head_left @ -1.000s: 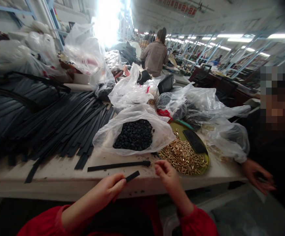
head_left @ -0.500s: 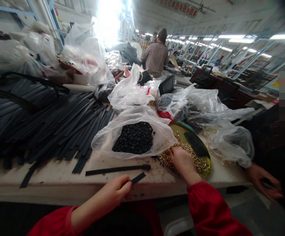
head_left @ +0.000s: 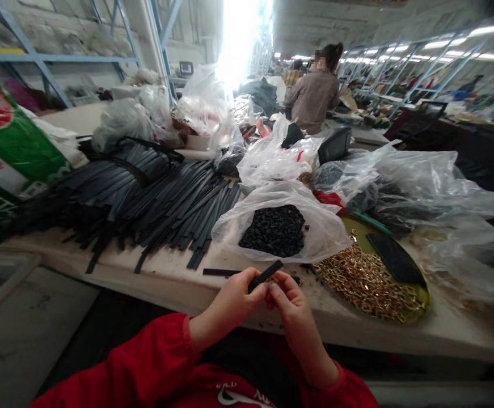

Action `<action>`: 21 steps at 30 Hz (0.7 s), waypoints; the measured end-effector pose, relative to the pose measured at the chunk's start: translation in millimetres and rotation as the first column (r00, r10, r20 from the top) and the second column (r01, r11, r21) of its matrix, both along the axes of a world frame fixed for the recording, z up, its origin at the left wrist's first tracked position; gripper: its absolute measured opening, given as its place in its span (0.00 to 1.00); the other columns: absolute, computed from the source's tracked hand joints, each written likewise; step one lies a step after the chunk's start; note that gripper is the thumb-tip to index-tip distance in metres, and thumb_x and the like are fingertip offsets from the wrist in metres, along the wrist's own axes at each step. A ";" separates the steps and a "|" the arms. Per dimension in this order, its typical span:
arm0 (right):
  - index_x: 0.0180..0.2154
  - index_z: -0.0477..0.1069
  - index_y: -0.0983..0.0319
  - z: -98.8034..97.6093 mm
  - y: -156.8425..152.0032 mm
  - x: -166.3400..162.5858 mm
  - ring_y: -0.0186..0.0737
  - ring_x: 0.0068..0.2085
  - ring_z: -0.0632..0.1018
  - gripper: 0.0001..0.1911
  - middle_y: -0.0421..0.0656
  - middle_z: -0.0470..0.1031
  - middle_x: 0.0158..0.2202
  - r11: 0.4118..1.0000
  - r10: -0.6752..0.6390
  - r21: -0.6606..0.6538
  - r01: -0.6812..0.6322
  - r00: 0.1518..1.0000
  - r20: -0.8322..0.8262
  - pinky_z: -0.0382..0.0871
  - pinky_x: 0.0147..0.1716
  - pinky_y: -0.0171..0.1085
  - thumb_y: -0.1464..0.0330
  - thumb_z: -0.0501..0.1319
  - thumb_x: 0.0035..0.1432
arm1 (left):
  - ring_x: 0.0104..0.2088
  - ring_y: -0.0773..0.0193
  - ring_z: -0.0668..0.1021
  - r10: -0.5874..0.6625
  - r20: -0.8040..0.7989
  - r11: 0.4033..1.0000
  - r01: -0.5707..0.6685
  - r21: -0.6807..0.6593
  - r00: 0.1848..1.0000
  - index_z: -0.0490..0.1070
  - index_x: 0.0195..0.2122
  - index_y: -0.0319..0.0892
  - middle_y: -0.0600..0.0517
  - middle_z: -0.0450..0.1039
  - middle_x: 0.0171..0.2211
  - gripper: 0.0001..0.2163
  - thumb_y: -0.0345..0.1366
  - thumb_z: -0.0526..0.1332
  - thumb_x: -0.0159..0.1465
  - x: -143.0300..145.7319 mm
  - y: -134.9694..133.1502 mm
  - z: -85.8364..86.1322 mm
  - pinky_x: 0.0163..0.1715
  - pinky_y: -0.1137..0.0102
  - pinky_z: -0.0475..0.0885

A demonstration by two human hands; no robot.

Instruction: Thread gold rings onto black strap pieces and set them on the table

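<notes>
My left hand (head_left: 233,297) is closed around a short black strip (head_left: 267,274), whose end sticks up past the fingers. Right against it, my right hand (head_left: 292,303) pinches a small gold metal ring (head_left: 274,278) at the strip; the fingers hide most of the ring. Behind both hands another black strip (head_left: 218,272) lies flat on the table, partly covered by them. A clear plastic bag (head_left: 325,238) stands open just beyond, holding many small black pieces (head_left: 274,231). To the right, gold metal rings (head_left: 370,280) are heaped on a round yellowish tray (head_left: 423,309).
Long black strips (head_left: 174,209) are piled on the left of the table (head_left: 165,277), beside a green printed bag (head_left: 25,147). A dark flat piece (head_left: 395,258) lies in the tray. Several plastic bags (head_left: 421,170) crowd the back and right. A person (head_left: 315,102) is farther off.
My right hand has left the tray and come to my left hand with a gold ring. The view has swung left, and the person at the right edge is out of view.
</notes>
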State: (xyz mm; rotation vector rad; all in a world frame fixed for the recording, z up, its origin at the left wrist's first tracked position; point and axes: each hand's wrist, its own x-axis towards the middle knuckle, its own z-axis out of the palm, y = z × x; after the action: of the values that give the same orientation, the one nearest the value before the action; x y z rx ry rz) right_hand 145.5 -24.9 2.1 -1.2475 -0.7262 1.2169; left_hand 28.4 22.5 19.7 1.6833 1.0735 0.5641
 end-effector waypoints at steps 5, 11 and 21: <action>0.29 0.68 0.62 -3.8 -2.4 -0.8 0.27 0.20 0.61 0.10 0.34 0.62 0.19 0.997 0.064 -0.048 -0.066 0.997 -0.031 0.56 0.19 0.28 0.62 0.61 0.48 | 0.25 0.67 0.69 -0.025 -0.010 0.999 0.026 0.039 1.000 0.68 0.30 0.38 0.55 0.70 0.24 0.10 0.39 0.53 0.59 -6.5 -3.9 2.0 0.24 0.75 0.61; 0.24 0.70 0.62 -4.1 -10.5 15.7 0.33 0.30 0.68 0.11 0.39 0.68 0.26 0.957 0.283 -0.020 -0.291 0.910 0.303 0.62 0.30 0.32 0.61 0.59 0.52 | 0.24 0.68 0.66 -0.046 -0.120 0.999 0.046 -0.005 0.992 0.67 0.27 0.38 0.56 0.66 0.22 0.10 0.39 0.53 0.56 -15.1 5.6 -1.7 0.22 0.75 0.57; 0.30 0.70 0.61 -16.5 -9.4 16.0 0.32 0.27 0.71 0.08 0.37 0.71 0.25 0.969 0.242 -0.055 -0.239 0.969 0.056 0.65 0.28 0.31 0.65 0.64 0.47 | 0.22 0.70 0.66 -0.269 -0.025 0.946 0.259 -0.196 0.963 0.67 0.29 0.38 0.56 0.64 0.22 0.12 0.39 0.49 0.59 -20.2 11.8 -13.3 0.21 0.76 0.57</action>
State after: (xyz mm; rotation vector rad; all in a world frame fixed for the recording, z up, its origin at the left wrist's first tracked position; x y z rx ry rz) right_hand 161.5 -34.3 -14.4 -1.2676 -0.9198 1.4045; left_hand 8.2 34.3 6.4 1.6437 0.8886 0.2376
